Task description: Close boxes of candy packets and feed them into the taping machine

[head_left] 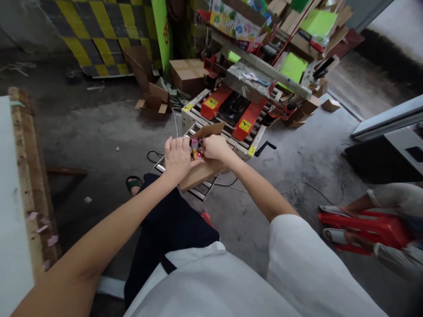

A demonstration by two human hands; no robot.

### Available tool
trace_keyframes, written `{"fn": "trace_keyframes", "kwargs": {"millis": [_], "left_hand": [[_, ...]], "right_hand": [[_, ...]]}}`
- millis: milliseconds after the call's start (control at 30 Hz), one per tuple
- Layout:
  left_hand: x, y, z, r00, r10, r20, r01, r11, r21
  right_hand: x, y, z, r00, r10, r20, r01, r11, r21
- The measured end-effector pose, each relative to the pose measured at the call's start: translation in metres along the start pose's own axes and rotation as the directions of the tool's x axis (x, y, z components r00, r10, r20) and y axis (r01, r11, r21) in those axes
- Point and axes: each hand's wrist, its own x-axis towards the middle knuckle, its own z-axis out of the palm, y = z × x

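A small brown cardboard box [199, 175] sits on the rollers of a conveyor in front of me, its far flap standing up. Colourful small packets [194, 145] show inside it. My left hand [177, 157] lies over the left side of the box, fingers stretched out and thumb spread along the near edge. On the right, my right hand [215, 147] reaches over the box with curled fingers at the packets. Its fingertips are hidden, so whatever it grips cannot be made out.
Beyond the box stands a carton sealing machine [251, 94] with red guides, loaded with boxes. A crank handle [266, 147] juts out right. Cartons [188, 75] lie behind. A wooden-edged table [31, 176] is at left. Another person's feet [333, 235] rest by a red stool [380, 229].
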Motion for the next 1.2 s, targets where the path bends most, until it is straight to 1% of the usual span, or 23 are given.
{"fn": "trace_keyframes", "kwargs": {"millis": [100,133,200,233,300,367,400,433,533,633,733,800,833,867,900,933,967,1000,1033,1067,1100,1133,1200], "left_hand": [[-0.002,0.000,0.003,1.000,0.009,0.005,-0.009,1.000,0.002],[-0.004,0.001,0.003,1.000,0.010,0.015,-0.010,1.000,0.001],[-0.007,0.002,0.003,0.999,0.020,0.037,-0.020,1.000,0.001],[-0.008,0.002,0.002,0.998,0.034,0.046,-0.034,0.999,0.004],[-0.011,0.002,0.002,0.996,0.073,0.053,-0.074,0.997,0.014],[-0.013,0.002,0.001,0.991,0.120,0.061,-0.121,0.992,0.022],[-0.014,0.001,0.000,0.987,0.144,0.074,-0.147,0.989,0.026],[-0.015,0.001,-0.001,0.981,0.168,0.093,-0.172,0.985,0.030],[-0.021,-0.002,-0.009,0.961,0.222,0.165,-0.232,0.972,0.043],[-0.022,-0.005,-0.018,0.953,0.211,0.219,-0.219,0.976,0.011],[-0.007,-0.010,-0.017,0.944,0.142,0.297,-0.128,0.990,-0.063],[0.010,-0.012,-0.009,0.939,0.106,0.326,-0.074,0.991,-0.109],[0.018,-0.013,-0.003,0.932,0.105,0.347,-0.054,0.986,-0.155],[0.025,-0.015,0.003,0.915,0.121,0.385,-0.033,0.973,-0.229],[0.031,-0.017,0.009,0.886,0.149,0.439,-0.002,0.948,-0.319],[0.034,-0.019,0.015,0.847,0.180,0.500,0.045,0.913,-0.405],[0.035,-0.021,0.019,0.805,0.209,0.556,0.097,0.877,-0.471],[0.035,-0.024,0.023,0.773,0.223,0.594,0.146,0.848,-0.510],[0.034,-0.027,0.026,0.758,0.221,0.614,0.184,0.830,-0.526],[0.032,-0.030,0.028,0.757,0.210,0.619,0.207,0.822,-0.531],[0.030,-0.032,0.030,0.763,0.205,0.613,0.213,0.815,-0.538],[0.028,-0.033,0.031,0.767,0.216,0.605,0.209,0.806,-0.554],[0.027,-0.035,0.033,0.781,0.247,0.574,0.189,0.782,-0.593]], "right_hand": [[-0.006,0.003,0.008,1.000,0.018,-0.025,-0.018,1.000,0.024],[-0.010,0.004,0.015,0.998,0.022,-0.063,-0.018,0.998,0.065],[-0.021,0.008,0.030,0.978,0.031,-0.204,0.007,0.983,0.182],[-0.025,0.010,0.038,0.953,0.051,-0.298,0.022,0.971,0.238],[-0.031,0.012,0.051,0.869,0.138,-0.475,0.018,0.950,0.310],[-0.034,0.011,0.056,0.786,0.230,-0.573,-0.034,0.943,0.332],[-0.035,0.010,0.057,0.769,0.248,-0.589,-0.055,0.944,0.326],[-0.037,0.008,0.058,0.774,0.242,-0.585,-0.059,0.948,0.314],[-0.048,0.004,0.059,0.846,0.142,-0.514,0.018,0.956,0.293],[-0.058,0.008,0.065,0.890,0.023,-0.456,0.134,0.942,0.309],[-0.056,0.020,0.065,0.908,-0.101,-0.407,0.242,0.919,0.312],[-0.051,0.030,0.062,0.909,-0.164,-0.383,0.294,0.904,0.311],[-0.051,0.033,0.060,0.906,-0.198,-0.373,0.323,0.895,0.308],[-0.053,0.033,0.060,0.903,-0.218,-0.370,0.340,0.889,0.307],[-0.058,0.031,0.062,0.902,-0.195,-0.386,0.326,0.892,0.312],[-0.066,0.025,0.066,0.901,-0.118,-0.417,0.272,0.903,0.332],[-0.076,0.016,0.072,0.890,0.012,-0.456,0.179,0.911,0.373],[-0.088,0.003,0.081,0.857,0.174,-0.485,0.062,0.899,0.433],[-0.100,-0.012,0.091,0.806,0.333,-0.489,-0.053,0.864,0.502],[-0.111,-0.028,0.100,0.760,0.453,-0.466,-0.141,0.815,0.562],[-0.120,-0.042,0.108,0.734,0.526,-0.429,-0.196,0.769,0.608],[-0.125,-0.055,0.114,0.730,0.560,-0.392,-0.224,0.737,0.637],[-0.125,-0.067,0.116,0.756,0.559,-0.341,-0.233,0.716,0.658]]}}
